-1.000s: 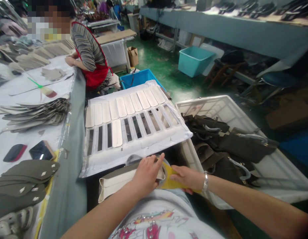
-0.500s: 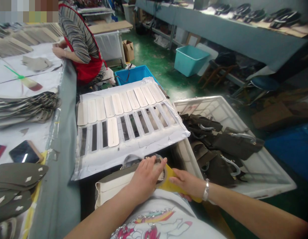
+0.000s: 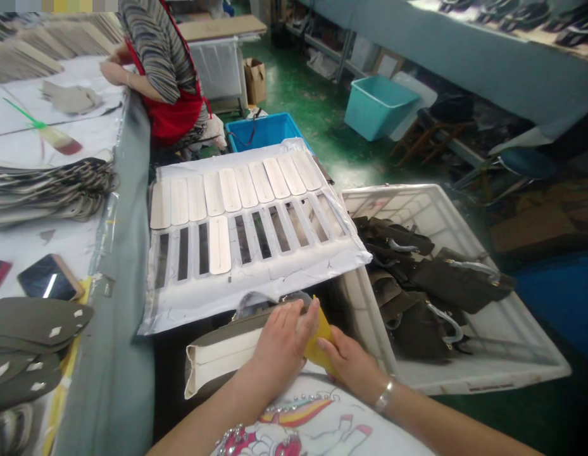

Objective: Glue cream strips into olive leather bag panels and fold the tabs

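Note:
My left hand (image 3: pixel 280 345) lies with fingers together over the end of a cream and olive shoe piece (image 3: pixel 218 361) on my lap. A yellow strip (image 3: pixel 317 345) sits between both hands. My right hand (image 3: pixel 348 364) pinches that yellow strip from the right; a bracelet is on its wrist. Just beyond the hands lies a white sheet (image 3: pixel 256 272) with rows of pale oblong stickers and empty dark slots.
A white crate (image 3: pixel 464 367) with dark olive straps stands to the right. At left, a grey-edged table (image 3: pixel 123 304) bears olive insoles, a phone (image 3: pixel 49 278) and stacked soles. A person in a striped top and red apron (image 3: pixel 165 76) sits further along. Blue tubs stand on the green floor.
My right hand has slid left along the yellow strip, closer to my left hand; less of the strip shows. The camera view has shifted slightly.

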`<state>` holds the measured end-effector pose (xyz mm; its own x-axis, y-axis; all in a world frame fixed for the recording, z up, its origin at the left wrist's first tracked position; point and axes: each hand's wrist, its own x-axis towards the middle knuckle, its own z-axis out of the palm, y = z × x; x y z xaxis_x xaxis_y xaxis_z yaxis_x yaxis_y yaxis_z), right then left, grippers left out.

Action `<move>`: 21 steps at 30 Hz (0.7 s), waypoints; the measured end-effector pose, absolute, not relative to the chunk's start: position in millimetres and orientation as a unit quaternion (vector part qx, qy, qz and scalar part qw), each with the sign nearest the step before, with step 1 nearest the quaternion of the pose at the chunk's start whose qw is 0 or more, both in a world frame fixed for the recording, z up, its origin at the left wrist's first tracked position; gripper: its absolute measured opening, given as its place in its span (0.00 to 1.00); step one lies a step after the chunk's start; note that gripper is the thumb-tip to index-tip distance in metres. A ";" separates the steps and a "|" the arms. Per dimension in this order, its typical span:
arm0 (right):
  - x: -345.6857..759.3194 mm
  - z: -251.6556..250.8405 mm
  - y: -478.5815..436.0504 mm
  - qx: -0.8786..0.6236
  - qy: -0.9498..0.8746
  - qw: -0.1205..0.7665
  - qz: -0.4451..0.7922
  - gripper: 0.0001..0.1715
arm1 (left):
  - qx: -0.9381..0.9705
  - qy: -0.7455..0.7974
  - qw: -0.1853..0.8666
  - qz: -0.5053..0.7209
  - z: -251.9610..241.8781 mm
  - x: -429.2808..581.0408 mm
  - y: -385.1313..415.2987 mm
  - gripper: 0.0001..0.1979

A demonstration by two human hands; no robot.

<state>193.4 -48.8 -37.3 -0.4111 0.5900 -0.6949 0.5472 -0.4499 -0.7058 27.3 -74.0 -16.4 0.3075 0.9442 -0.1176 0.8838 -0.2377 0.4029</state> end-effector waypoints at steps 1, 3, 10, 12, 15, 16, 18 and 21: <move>192.8 -37.0 -51.0 -0.552 -0.524 0.032 0.648 0.16 | 0.782 0.586 0.198 0.081 -17.0 28.3 -74.2 0.45; 197.0 -30.6 -53.3 -0.561 -0.508 0.030 0.653 0.17 | 0.779 0.590 0.189 0.095 -18.3 30.2 -75.7 0.46; 228.8 12.5 -44.3 -0.564 -0.429 0.329 0.623 0.18 | 0.778 0.597 0.161 0.108 -17.9 25.4 -90.7 0.52; 216.6 14.2 -39.2 -0.514 -0.368 0.443 0.636 0.13 | 0.787 0.590 0.148 0.104 -16.1 23.1 -95.1 0.50; 184.5 8.6 -31.6 -0.457 -0.311 0.517 0.654 0.10 | 0.788 0.593 0.126 0.102 -13.5 22.4 -99.1 0.45; 174.1 5.7 -29.5 -0.452 -0.309 0.527 0.650 0.11 | 0.787 0.595 0.123 0.104 -13.1 22.5 -99.7 0.43; 158.2 -0.8 -27.1 -0.449 -0.319 0.537 0.639 0.13 | 0.785 0.597 0.122 0.109 -13.5 22.8 -100.3 0.41; 146.9 -11.2 -29.0 -0.469 -0.343 0.529 0.618 0.16 | 0.788 0.591 0.125 0.116 -16.0 22.0 -99.7 0.38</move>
